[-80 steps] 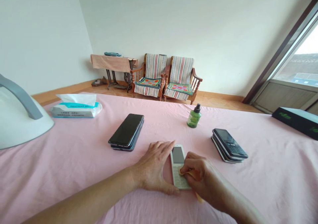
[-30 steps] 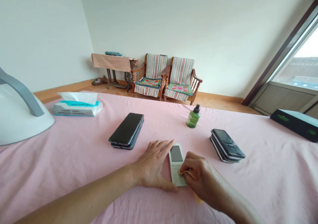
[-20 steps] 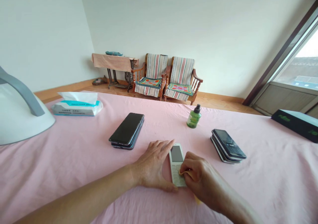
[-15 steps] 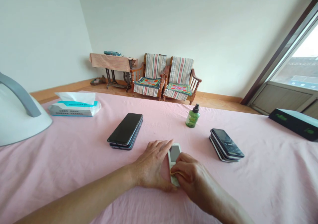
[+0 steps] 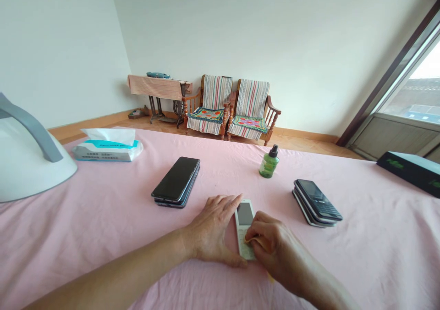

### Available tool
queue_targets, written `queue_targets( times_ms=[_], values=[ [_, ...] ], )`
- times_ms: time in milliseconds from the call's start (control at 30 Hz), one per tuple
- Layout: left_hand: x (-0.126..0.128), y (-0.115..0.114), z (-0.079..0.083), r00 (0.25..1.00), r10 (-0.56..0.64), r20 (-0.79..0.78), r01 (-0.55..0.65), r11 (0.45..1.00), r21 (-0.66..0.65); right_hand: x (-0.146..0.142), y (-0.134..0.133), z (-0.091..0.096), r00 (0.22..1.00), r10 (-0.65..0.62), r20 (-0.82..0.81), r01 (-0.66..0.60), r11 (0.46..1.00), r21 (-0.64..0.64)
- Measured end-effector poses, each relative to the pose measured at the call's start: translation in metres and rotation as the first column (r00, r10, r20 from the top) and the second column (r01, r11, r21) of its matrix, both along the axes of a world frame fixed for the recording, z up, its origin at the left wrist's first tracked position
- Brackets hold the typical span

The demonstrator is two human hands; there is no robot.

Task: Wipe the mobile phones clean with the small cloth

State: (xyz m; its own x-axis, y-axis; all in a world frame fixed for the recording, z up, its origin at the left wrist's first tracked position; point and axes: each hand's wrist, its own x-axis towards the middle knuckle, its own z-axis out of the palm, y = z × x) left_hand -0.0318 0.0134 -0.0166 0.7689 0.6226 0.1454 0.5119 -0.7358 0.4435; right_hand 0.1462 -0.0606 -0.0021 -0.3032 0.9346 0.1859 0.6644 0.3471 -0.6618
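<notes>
A white keypad mobile phone (image 5: 244, 214) lies face up on the pink cloth, its screen at the far end. My left hand (image 5: 215, 232) braces it along the left side, with a fingertip at its top corner and the thumb at its bottom edge. In my right hand (image 5: 270, 236) is a bunched yellow cloth (image 5: 256, 240), pinched and pressed on the phone's keypad. Most of that cloth is hidden by the fingers; a bit shows below the hand. A stack of smartphones (image 5: 177, 179) stands to the left, and a stack of keypad phones (image 5: 316, 201) to the right.
Behind the phone stands a green spray bottle (image 5: 269, 163). A tissue pack (image 5: 108, 150) and a white appliance with a grey handle (image 5: 44, 138) are at left. A black box (image 5: 409, 170) sits at the right edge. Two wooden chairs (image 5: 250, 106) are beyond the table.
My right hand with the yellow cloth has shifted right across the keypad, so more keys show. My left hand keeps its hold. The whole view has shifted slightly.
</notes>
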Motion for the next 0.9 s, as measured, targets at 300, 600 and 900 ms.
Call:
queue_targets(
  times_ms=[300, 600, 900],
  values=[
    [0.0003, -0.0001, -0.0031, 1.0, -0.006, 0.019, 0.006, 1.0, 0.01, -0.0012, 0.0013, 0.0007, 1.0, 0.008, 0.002, -0.008, 1.0, -0.001],
    [-0.0001, -0.0002, -0.0009, 1.0, -0.01, 0.025, 0.011, 1.0, -0.013, 0.0, -0.0012, -0.0001, 1.0, -0.018, 0.003, 0.018, 1.0, -0.018],
    [0.0001, -0.0014, 0.0017, 1.0, -0.003, 0.024, 0.004, 1.0, -0.022, 0.0018, 0.0013, 0.002, 1.0, -0.009, 0.026, 0.01, 1.0, -0.019]
  ],
)
